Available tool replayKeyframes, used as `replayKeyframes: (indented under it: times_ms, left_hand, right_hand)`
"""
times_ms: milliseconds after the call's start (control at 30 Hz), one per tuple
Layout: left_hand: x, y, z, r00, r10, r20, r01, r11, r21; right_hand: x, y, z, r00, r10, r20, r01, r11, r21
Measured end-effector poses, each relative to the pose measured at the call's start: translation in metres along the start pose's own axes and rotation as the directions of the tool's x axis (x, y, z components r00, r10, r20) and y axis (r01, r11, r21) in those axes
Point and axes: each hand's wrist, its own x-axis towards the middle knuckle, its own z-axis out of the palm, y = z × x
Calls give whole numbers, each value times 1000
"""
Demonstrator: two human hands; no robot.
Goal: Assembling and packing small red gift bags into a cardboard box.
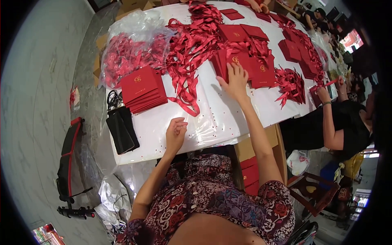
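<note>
My right hand (235, 83) reaches over the table, its fingers stretched out on a fanned stack of red paper packets (221, 65) with a gold emblem. Beside it lie more red packets (262, 72) with satin ribbons. My left hand (176, 134) hovers by the table's near edge, fingers curled in, with nothing visible in it. Past it, a loop of red ribbon (189, 107) trails from a long heap of ribbons (185, 53). A neat stack of red packets (143, 89) rests to the left.
On the white-covered table (220, 118) are a clear plastic bag of red ribbons (132, 51), a black phone-like item (122, 130) and a bundle of ribboned packets (290, 86). A co-worker's arm (332, 122) is at the right. An open cardboard box (261, 143) stands below the edge.
</note>
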Motion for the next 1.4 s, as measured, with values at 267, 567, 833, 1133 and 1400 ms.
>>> replayKeyframes:
  times_ms: [267, 567, 833, 1133, 1400]
  left_hand:
    - [1, 4, -3, 999, -42, 22, 42, 999, 1]
    - [28, 57, -30, 943, 331, -39, -258, 799, 543]
    - [93, 98, -81, 775, 620, 122, -335, 240, 911]
    - [101, 90, -101, 877, 452, 164, -283, 209, 936]
    - [77, 90, -98, 840, 479, 255, -389, 201, 899]
  right_hand:
    - [48, 22, 32, 980, 190, -58, -187, 981, 52]
    - [47, 24, 54, 981, 191, 20, -191, 981, 15]
    - [37, 18, 32, 961, 186, -204, -141, 966, 218]
    - [-46, -94, -19, 997, 46, 66, -76, 819, 568]
    - [-119, -117, -33, 928, 38, 370, -276, 738, 616]
